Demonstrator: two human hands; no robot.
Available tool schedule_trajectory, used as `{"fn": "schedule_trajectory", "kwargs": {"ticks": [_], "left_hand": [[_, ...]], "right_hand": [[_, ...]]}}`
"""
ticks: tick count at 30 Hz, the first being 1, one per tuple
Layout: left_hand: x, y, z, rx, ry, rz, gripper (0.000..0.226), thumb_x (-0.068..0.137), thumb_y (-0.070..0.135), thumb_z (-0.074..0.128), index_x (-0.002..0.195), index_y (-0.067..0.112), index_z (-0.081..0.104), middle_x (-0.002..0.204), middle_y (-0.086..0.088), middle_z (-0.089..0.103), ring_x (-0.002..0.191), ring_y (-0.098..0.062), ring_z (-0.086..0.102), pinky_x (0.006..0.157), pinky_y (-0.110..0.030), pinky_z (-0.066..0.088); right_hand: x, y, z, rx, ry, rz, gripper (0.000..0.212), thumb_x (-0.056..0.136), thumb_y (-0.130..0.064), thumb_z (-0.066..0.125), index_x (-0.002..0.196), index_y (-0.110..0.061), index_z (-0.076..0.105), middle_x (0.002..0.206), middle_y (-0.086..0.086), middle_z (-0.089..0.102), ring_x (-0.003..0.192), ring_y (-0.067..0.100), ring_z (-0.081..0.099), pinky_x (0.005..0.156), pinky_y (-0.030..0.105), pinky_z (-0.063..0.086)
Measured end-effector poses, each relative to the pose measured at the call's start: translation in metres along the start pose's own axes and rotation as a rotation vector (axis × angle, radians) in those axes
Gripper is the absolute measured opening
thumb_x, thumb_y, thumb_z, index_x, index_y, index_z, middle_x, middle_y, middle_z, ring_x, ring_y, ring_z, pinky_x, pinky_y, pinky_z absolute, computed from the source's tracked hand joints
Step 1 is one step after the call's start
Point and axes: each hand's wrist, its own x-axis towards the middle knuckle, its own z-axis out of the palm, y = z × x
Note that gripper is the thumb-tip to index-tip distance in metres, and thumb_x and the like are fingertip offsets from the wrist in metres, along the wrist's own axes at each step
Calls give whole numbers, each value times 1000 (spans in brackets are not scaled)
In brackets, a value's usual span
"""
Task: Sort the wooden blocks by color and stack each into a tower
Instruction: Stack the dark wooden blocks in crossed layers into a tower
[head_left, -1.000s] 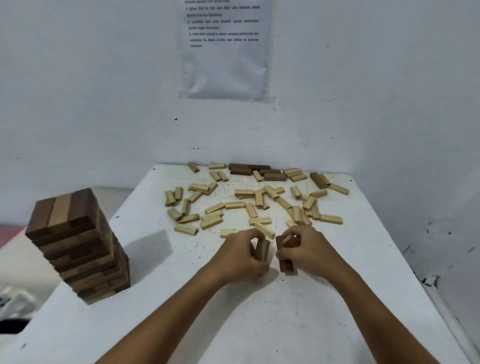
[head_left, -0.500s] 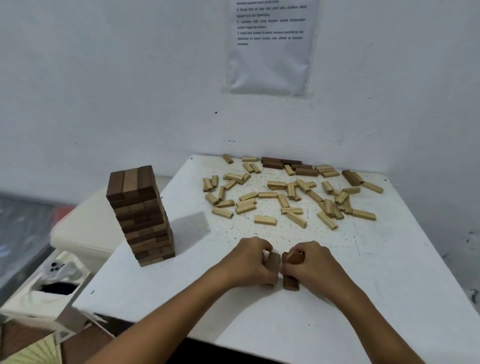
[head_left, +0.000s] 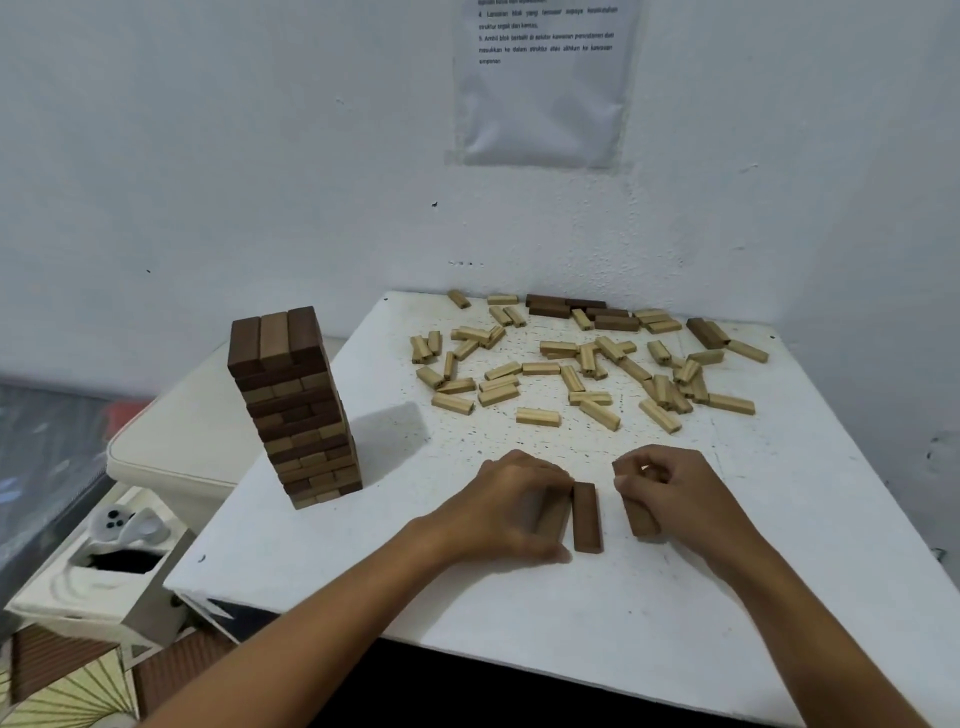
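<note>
A tower of mixed dark and light wooden blocks stands at the left of the white table. Many loose light blocks lie scattered at the back, with a few dark blocks near the wall. My left hand grips a brown block lying flat; a darker brown block lies right beside it. My right hand holds another brown block, a small gap to the right of the pair.
A paper notice hangs on the white wall behind. To the left, below the table, sits a white stool or cushion and a white box with a controller on it. The table's front edge runs close below my forearms.
The blocks held upright between my hands now lie flat on the table. My hands have moved apart, the right one taking its block to the right. The camera has come closer.
</note>
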Motion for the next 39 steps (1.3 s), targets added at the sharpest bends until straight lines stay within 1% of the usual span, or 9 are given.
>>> {"fn": "schedule_trajectory", "kwargs": {"ticks": [5, 8, 14, 19, 23, 28, 31, 35, 39], "left_hand": [[1, 0, 8, -36, 51, -13, 74, 65, 43, 87, 130, 24, 58, 127, 11, 58, 120, -8, 43, 104, -34, 39], [5, -1, 11, -13, 46, 7, 78, 62, 49, 85, 130, 25, 57, 128, 11, 57, 122, -8, 41, 105, -39, 37], [7, 0, 14, -75, 28, -32, 82, 62, 48, 86, 134, 35, 48, 125, 4, 51, 120, -13, 43, 104, -38, 41], [9, 0, 15, -101, 43, -23, 78, 63, 43, 87, 132, 34, 51, 120, 5, 52, 116, -11, 45, 102, -37, 42], [9, 0, 15, -99, 57, -9, 81, 63, 41, 88, 134, 35, 49, 119, 7, 51, 117, -9, 43, 102, -34, 41], [7, -7, 18, -102, 80, -7, 84, 59, 51, 85, 133, 44, 46, 121, 8, 48, 119, -12, 42, 105, -36, 39], [8, -10, 21, -99, 88, -4, 80, 60, 57, 79, 132, 45, 46, 121, 8, 50, 118, -11, 45, 104, -37, 40], [12, -9, 18, -134, 84, 14, 78, 64, 41, 81, 135, 36, 49, 123, 8, 53, 115, -5, 48, 95, -20, 41], [16, -6, 15, -210, 135, 73, 75, 67, 19, 77, 137, 25, 50, 140, 5, 46, 129, 2, 40, 88, -8, 42]], "right_hand": [[3, 10, -1, -34, -44, 43, 17, 84, -18, 75, 93, -21, 60, 60, 4, 62, 61, 18, 54, 58, 29, 39], [6, 12, 1, -44, -30, 43, 15, 80, -17, 78, 86, -18, 64, 63, 3, 62, 63, 20, 57, 63, 33, 46], [8, 13, 0, -19, -88, 65, 8, 81, -7, 76, 87, -8, 70, 56, 4, 62, 43, 10, 56, 47, 25, 48], [8, 16, 1, 23, -102, 52, 21, 78, -2, 77, 97, -10, 70, 85, 12, 67, 53, 15, 65, 51, 22, 51], [5, 21, 0, -41, -91, -77, 31, 76, -5, 79, 100, -22, 69, 98, 1, 67, 58, 8, 62, 57, 18, 48], [-1, 28, -10, -154, -241, -240, 46, 71, -20, 84, 105, -43, 63, 110, -19, 63, 100, 0, 56, 79, 16, 43], [-3, 29, -13, -189, -316, -262, 57, 65, -26, 87, 107, -52, 57, 115, -27, 57, 112, -6, 48, 94, 20, 43], [-3, 33, -9, -199, -260, -253, 58, 61, -36, 87, 113, -43, 62, 113, -24, 57, 112, -1, 50, 98, 33, 47], [-4, 34, -2, -248, -156, -265, 50, 73, -45, 80, 119, -29, 67, 108, -16, 59, 105, -1, 50, 91, 27, 46]]}}
